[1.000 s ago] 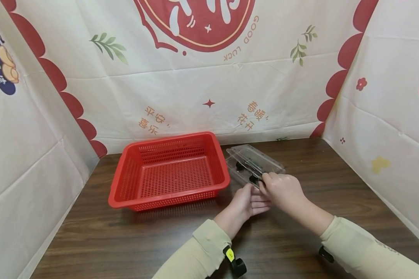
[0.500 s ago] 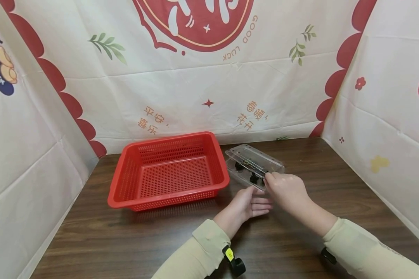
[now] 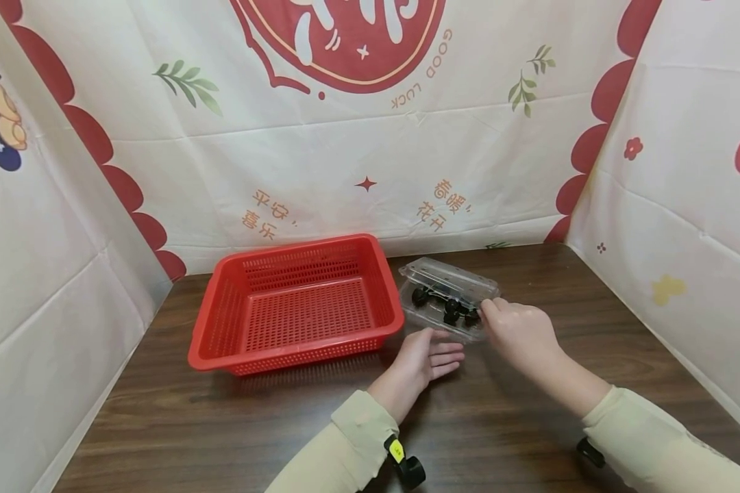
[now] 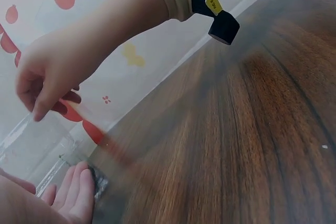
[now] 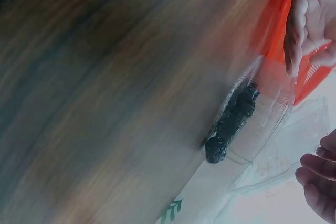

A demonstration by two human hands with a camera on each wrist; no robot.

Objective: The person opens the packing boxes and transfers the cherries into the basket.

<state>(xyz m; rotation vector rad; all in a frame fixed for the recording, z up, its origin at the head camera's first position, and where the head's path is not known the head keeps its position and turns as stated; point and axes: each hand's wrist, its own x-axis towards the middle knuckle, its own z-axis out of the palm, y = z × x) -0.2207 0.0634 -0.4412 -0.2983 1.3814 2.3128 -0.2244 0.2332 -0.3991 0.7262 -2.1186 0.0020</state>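
A clear plastic clamshell box (image 3: 428, 316) lies on the table with its lid (image 3: 453, 275) tilted up. Several black, lumpy round pieces (image 3: 451, 309) sit inside it in a row; their kind is too small to make out. My right hand (image 3: 521, 335) pinches the lid's near right corner, also plain in the left wrist view, where the right hand (image 4: 50, 80) has thumb and finger together on the clear plastic. At the box's front edge my left hand (image 3: 424, 359) lies palm turned inward, its fingers straight, fingertips pointing right.
A red perforated plastic basket (image 3: 308, 311) stands directly left of the box, nothing visible inside it. The brown wood-grain table (image 3: 234, 431) ends at a printed white cloth (image 3: 321, 164) behind and at both sides.
My right hand has moved right and slightly up with the lid's corner, widening the view of the black pieces. My left hand has shifted a little to the left, away from the corner.
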